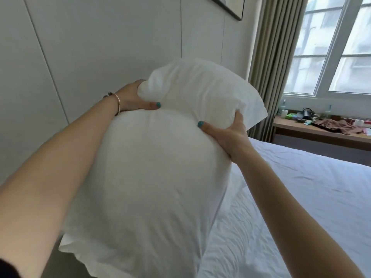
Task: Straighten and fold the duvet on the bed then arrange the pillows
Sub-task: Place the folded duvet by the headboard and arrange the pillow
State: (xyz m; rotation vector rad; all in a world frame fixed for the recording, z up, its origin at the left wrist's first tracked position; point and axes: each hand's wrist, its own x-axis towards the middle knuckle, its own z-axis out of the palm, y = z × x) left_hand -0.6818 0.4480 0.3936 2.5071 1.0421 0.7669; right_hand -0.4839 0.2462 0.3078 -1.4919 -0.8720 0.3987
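Ahead, both hands grip the pillow [152, 167] — hiding bed [301, 197], wall [80, 47].

Both forearms were bare. The left hand [132, 97] had a thin gold bangle [118, 103] with a small dark charm at the wrist. Both thumbnails were painted teal, the right hand [226, 135] wore nothing. A dark sleeve edge [8, 267] showed at seven o'clock.

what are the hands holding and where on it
Both hands hold one white pillow by its far, upper end: the left hand grips the left corner, the right hand grips the right side near the top.
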